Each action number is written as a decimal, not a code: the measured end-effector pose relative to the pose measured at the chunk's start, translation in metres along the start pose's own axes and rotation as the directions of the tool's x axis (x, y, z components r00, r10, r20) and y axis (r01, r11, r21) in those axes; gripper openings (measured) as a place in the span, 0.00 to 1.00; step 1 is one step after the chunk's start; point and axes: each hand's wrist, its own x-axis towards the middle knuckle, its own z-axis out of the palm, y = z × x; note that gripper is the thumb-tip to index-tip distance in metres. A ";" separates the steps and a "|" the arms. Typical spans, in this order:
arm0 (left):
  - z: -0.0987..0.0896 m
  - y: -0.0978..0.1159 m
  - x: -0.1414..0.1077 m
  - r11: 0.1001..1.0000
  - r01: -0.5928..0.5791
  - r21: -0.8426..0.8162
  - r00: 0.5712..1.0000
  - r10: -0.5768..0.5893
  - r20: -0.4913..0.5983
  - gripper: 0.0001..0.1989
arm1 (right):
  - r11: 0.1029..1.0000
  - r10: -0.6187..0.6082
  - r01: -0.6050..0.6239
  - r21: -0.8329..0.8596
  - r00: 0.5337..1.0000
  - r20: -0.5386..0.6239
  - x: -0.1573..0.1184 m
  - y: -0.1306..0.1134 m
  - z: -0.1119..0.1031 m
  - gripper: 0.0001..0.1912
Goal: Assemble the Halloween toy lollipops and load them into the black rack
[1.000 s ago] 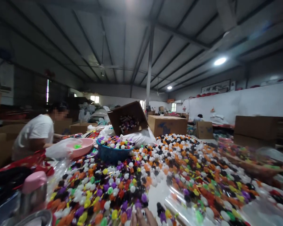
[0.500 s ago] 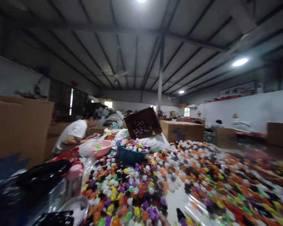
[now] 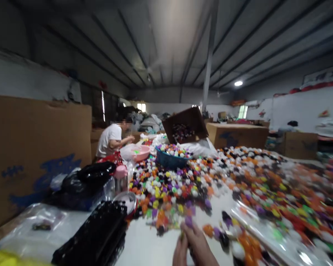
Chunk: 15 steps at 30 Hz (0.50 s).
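Note:
At the bottom centre my left hand (image 3: pixel 180 250) and my right hand (image 3: pixel 199 244) are held close together, fingers closed and thumbs side by side. A small purple plastic piece (image 3: pixel 188 221) shows at my right fingertips. Motion blur and the fingers hide whatever else lies between the hands. Just beyond them, a heap of small coloured plastic pieces (image 3: pixel 166 186) in orange, white, black, purple, yellow and green covers the table. A short row of orange, purple and black pieces (image 3: pixel 216 233) lies right of my right hand.
A blue basin (image 3: pixel 170 161) full of pieces stands behind the heap, before a tilted cardboard box (image 3: pixel 185 125). Left are a pink-lidded bottle (image 3: pixel 121 179), a round tin (image 3: pixel 127 201) and a black bundle (image 3: pixel 93 234). Clear plastic bags (image 3: pixel 262 225) lie right. A person in white (image 3: pixel 109 140) works at left.
The view has swung left and down, showing more of the near table. Both hands now show together at the bottom centre; earlier only fingers beside purple pieces were visible at the lower edge.

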 end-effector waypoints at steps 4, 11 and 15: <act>-0.016 -0.018 0.001 0.994 0.110 -0.011 0.993 -0.109 0.042 0.28 | 0.973 0.209 -0.217 0.074 0.972 0.103 -0.020 -0.017 -0.009 0.20; -0.022 -0.023 0.005 0.992 0.126 0.005 0.933 -0.120 0.338 0.26 | 0.901 0.349 -0.382 0.205 0.920 0.181 -0.022 -0.026 -0.026 0.20; -0.023 -0.022 -0.003 0.985 0.145 0.091 0.887 -0.171 0.430 0.22 | 0.916 0.261 -0.274 0.294 0.962 0.083 -0.013 -0.027 -0.038 0.22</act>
